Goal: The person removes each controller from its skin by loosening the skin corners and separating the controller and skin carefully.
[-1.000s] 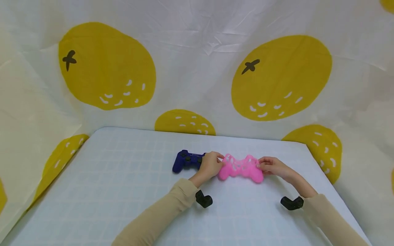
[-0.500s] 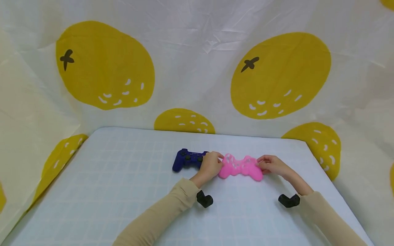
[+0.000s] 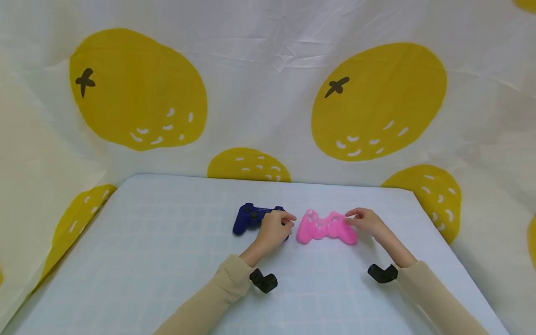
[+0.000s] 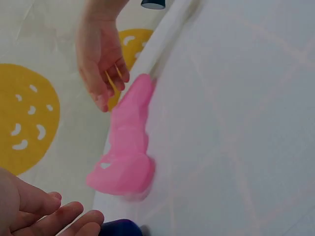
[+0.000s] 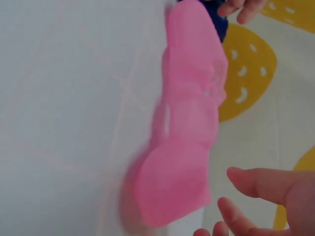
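A bright pink silicone controller cover (image 3: pixel 326 227), pierced with pale cut-outs, lies beside a dark navy-blue game controller (image 3: pixel 253 217) with black buttons on a pale blue table covering (image 3: pixel 167 260) marked with a faint white grid. Behind, a cream-white backdrop cloth (image 3: pixel 268 56) carries large mustard-yellow citrus fruits (image 3: pixel 378 100), each with a small black stem cross and white dashes. Both forearms wear beige sleeves (image 3: pixel 222 293), and a black camera mount (image 3: pixel 263 281) sits at each wrist.
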`<state>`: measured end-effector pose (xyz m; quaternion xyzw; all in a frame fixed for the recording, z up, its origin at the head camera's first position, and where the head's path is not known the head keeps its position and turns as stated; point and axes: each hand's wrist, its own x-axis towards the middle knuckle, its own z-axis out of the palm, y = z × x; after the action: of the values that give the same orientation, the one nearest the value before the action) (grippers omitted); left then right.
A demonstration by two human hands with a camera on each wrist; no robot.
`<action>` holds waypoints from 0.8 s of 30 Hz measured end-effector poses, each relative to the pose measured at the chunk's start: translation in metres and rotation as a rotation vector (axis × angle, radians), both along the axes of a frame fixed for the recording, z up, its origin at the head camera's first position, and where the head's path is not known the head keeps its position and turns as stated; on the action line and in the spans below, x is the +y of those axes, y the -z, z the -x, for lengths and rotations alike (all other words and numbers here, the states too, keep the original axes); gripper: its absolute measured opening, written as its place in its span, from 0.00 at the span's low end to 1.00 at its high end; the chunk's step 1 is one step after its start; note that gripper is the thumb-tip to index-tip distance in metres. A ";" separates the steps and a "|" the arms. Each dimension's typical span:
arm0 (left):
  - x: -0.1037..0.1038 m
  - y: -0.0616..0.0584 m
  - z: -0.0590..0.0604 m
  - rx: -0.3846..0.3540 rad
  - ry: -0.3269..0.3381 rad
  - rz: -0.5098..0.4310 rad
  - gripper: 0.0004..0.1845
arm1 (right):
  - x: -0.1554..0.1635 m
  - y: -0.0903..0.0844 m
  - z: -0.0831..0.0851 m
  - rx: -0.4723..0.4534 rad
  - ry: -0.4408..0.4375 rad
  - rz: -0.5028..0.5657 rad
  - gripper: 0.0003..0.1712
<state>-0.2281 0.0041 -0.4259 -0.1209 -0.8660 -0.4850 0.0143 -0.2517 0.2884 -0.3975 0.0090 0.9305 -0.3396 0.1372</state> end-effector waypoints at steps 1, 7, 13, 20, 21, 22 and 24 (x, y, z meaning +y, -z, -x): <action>-0.005 -0.002 -0.002 -0.010 -0.010 -0.034 0.09 | -0.004 -0.001 -0.001 0.010 -0.001 -0.009 0.27; -0.035 -0.013 -0.012 -0.084 -0.064 -0.165 0.10 | -0.021 -0.008 -0.004 0.025 -0.001 0.010 0.27; -0.065 -0.022 -0.015 -0.115 -0.157 -0.241 0.12 | -0.039 -0.014 0.000 0.026 -0.006 0.056 0.27; -0.096 -0.027 -0.016 -0.135 -0.235 -0.249 0.14 | -0.063 -0.014 0.000 0.018 -0.041 0.140 0.27; -0.100 -0.027 -0.016 -0.136 -0.241 -0.241 0.14 | -0.066 -0.014 -0.001 0.023 -0.046 0.149 0.27; -0.103 -0.026 -0.016 -0.138 -0.248 -0.233 0.14 | -0.070 -0.014 -0.002 0.031 -0.052 0.156 0.27; -0.108 -0.025 -0.013 -0.129 -0.266 -0.218 0.14 | -0.078 -0.013 -0.003 0.049 -0.064 0.185 0.27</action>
<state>-0.2148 -0.1041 -0.4006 0.0282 -0.8157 -0.5767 0.0358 -0.2490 0.2101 -0.3842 -0.0417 0.8979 -0.4198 0.1256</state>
